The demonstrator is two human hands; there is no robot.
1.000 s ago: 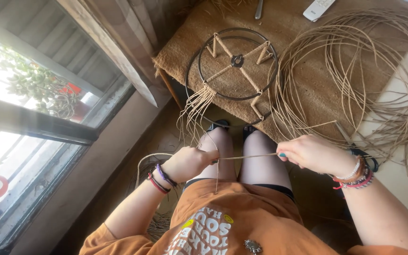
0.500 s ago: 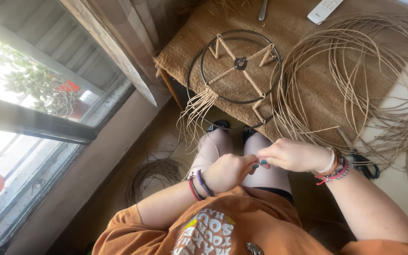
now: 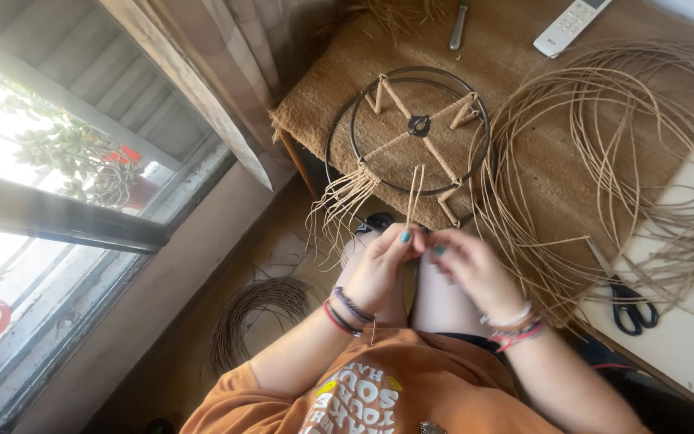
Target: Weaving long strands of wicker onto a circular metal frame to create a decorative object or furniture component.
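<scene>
Left hand [image 3: 379, 269]: pinching the cane strands [image 3: 414, 197] at their base.
Right hand [image 3: 469, 269]: fingers pressed to the same strands.
Strand location: 6 o'clock of the ring frame [image 3: 418, 133], standing upright.
Handling: light, springy, probably kinks if bent; hold low.
Scissors [image 3: 626, 301]: 3 o'clock, untouched.
</scene>
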